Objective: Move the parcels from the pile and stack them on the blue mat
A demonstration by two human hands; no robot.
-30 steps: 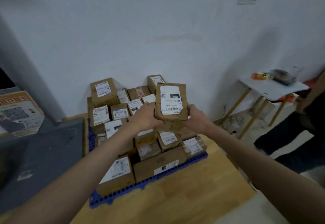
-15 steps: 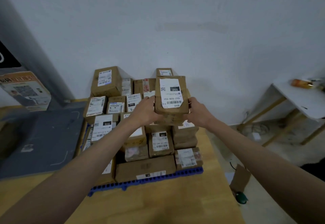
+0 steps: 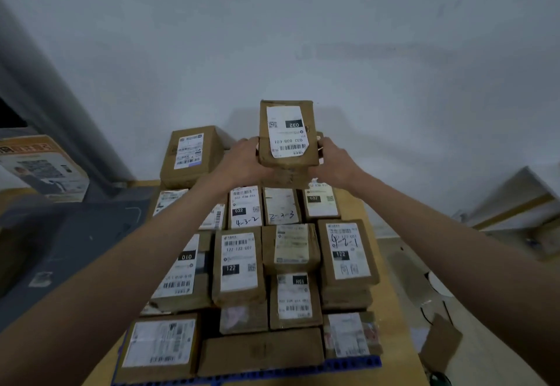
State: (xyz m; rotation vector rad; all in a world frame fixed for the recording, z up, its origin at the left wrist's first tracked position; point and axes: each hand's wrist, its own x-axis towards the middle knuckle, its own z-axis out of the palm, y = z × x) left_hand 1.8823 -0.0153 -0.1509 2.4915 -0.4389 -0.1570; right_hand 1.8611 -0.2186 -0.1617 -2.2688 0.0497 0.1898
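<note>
Above the back row of the stack, a small brown parcel point(image 3: 286, 132) is held between both hands, its white label turned up toward the camera. The left hand point(image 3: 242, 160) is clamped on the near left edge and the right hand point(image 3: 331, 161) on the near right edge, so that the parcel is kept level and can be lowered squarely. Beneath it, many labelled parcels point(image 3: 239, 264) are packed close in rows on the blue mat point(image 3: 348, 366), which is laid on a wooden surface point(image 3: 391, 304) against the wall point(image 3: 303, 37). A spot at the rear, by the tall box point(image 3: 191, 155), is judged the likely target, since the front rows are already filled.
</note>
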